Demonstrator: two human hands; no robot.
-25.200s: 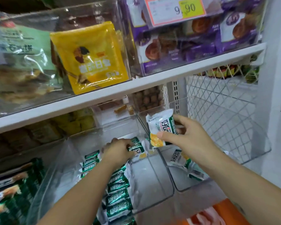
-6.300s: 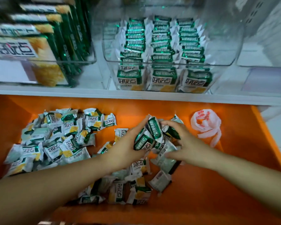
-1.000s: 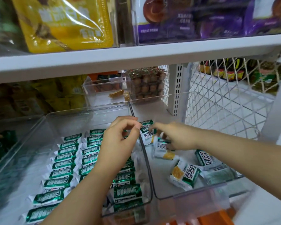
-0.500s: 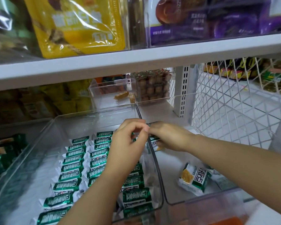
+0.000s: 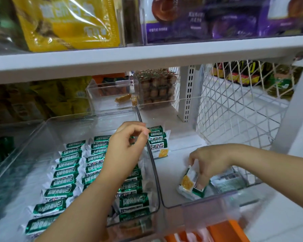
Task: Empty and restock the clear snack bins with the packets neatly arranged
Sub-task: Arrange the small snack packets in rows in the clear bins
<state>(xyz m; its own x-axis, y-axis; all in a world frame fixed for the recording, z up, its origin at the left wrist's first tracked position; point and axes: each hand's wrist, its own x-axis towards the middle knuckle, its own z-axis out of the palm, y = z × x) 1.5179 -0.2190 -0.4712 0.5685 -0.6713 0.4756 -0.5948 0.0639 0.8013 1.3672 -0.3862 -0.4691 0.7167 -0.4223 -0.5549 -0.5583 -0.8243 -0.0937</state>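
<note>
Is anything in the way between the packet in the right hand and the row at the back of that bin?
Nothing visible. The right hand grips the packet near the front of the bin; the floor up to the row is bare. The left hand is beside the row, not across the path.

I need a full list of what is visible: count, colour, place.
left clear bin: one, transparent, lower shelf
rowed packets: many, green-white, in it
right clear bin: one, transparent, alongside
standing packets: three, green-white, right bin's back left
loose packet: one, silvery, right bin's front right
held packet: one, white-yellow-green, right bin's front
yellow bag: one, yellow, upper shelf
purple packs: several, purple, upper shelf
orange tray: one, orange, bottom edge
left hand: one, above wall between bins
right hand: one, gripping held packet
</note>
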